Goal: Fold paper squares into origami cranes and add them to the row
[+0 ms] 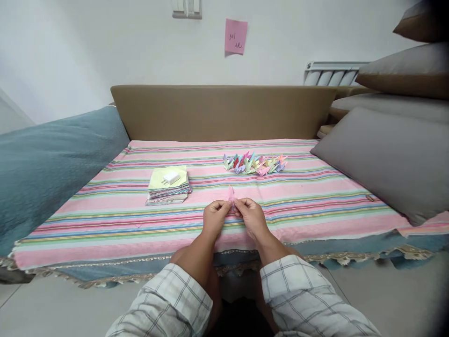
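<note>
Between my two hands is a small piece of folded pink paper (pixel 231 192), its pointed tip facing away from me. My left hand (pixel 214 216) pinches its left side between thumb and fingers. On the other side, my right hand (pixel 250 214) pinches it with the thumb on top. My fingers cover the lower part of the paper. Beyond my hands, slightly to the right, several folded paper cranes (pixel 249 164) in many colours stand clustered on the striped cloth (pixel 119 210). To the left lies a stack of square paper sheets (pixel 168 189).
A white plug adapter (pixel 171 178) rests on the paper stack. Grey cushions (pixel 386 154) pile up at the right, and a blue-covered armrest (pixel 59 164) bounds the left. Behind stands the brown sofa back (pixel 224 112). A pink note (pixel 235 36) sticks to the wall.
</note>
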A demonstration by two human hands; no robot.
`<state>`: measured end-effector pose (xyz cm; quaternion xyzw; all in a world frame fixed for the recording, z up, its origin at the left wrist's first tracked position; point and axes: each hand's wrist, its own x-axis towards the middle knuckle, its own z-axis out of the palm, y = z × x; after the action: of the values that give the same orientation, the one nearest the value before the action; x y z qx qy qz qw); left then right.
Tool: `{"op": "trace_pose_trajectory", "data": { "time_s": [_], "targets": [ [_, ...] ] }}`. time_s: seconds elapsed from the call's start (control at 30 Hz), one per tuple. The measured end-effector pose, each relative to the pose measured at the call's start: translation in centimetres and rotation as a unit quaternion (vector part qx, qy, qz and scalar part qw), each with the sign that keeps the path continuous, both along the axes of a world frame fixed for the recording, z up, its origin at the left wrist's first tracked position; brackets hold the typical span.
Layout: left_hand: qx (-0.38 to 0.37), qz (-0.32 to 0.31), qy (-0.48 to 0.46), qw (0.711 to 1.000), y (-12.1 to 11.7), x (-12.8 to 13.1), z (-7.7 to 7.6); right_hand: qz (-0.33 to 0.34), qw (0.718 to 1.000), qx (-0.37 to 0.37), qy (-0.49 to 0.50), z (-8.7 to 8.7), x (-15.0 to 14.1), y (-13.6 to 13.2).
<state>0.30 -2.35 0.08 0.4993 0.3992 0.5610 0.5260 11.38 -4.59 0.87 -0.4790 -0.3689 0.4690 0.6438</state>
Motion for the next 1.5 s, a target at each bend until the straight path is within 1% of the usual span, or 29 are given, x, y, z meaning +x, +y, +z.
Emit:
{"op": "trace_pose_trajectory", "data": {
  "time_s": [0.13,0.23,0.33,0.53,0.7,0.8,0.97,1.13,1.23,1.33,1.4,1.5],
  "targets": [
    [-0.005,0.031,-0.031,0.999,0.9,0.8,-0.3,-0.008,1.0,0.012,0.005,-0.1,0.2,1.1],
    [-0.009,0.039,-0.035,0.999,1.6,1.1,-0.4,-0.014,1.0,0.002,0.007,-0.3,0.3,2.0],
    [-0.02,0.048,-0.041,0.998,2.1,1.3,-0.4,-0.008,1.0,-0.001,-0.012,-0.5,0.4,2.6],
    [-0.044,0.048,-0.063,0.996,2.4,1.8,-0.2,-0.01,0.999,0.002,-0.038,-1.0,0.9,3.2],
    [-0.077,0.06,-0.102,0.99,2.4,2.1,-0.1,-0.01,0.999,0.001,-0.049,-1.4,0.8,3.3],
    [-0.076,0.062,-0.112,0.989,2.2,2.0,-0.1,-0.008,0.999,0.008,-0.032,-1.5,0.5,3.3],
    [-0.058,0.062,-0.12,0.989,1.8,2.0,0.1,-0.006,0.999,0.012,0.029,-1.6,0.2,3.2],
    [-0.065,0.049,-0.132,0.988,1.6,1.9,0.2,0.001,0.999,0.016,0.045,-1.6,0.2,3.0],
    [-0.064,0.054,-0.143,0.986,1.6,1.9,0.2,0.013,0.997,0.012,0.07,-1.5,0.2,2.8],
    [-0.049,0.074,-0.136,0.987,1.6,1.7,0.1,0.039,0.994,-0.018,0.1,-1.4,0.3,2.6],
    [-0.036,0.084,-0.121,0.989,1.6,1.7,0.0,0.06,0.993,-0.038,0.097,-1.4,0.4,2.5],
    [-0.024,0.082,-0.101,0.991,1.7,1.5,-0.2,0.09,0.993,-0.046,0.068,-1.3,0.5,2.5]
  ]
}}
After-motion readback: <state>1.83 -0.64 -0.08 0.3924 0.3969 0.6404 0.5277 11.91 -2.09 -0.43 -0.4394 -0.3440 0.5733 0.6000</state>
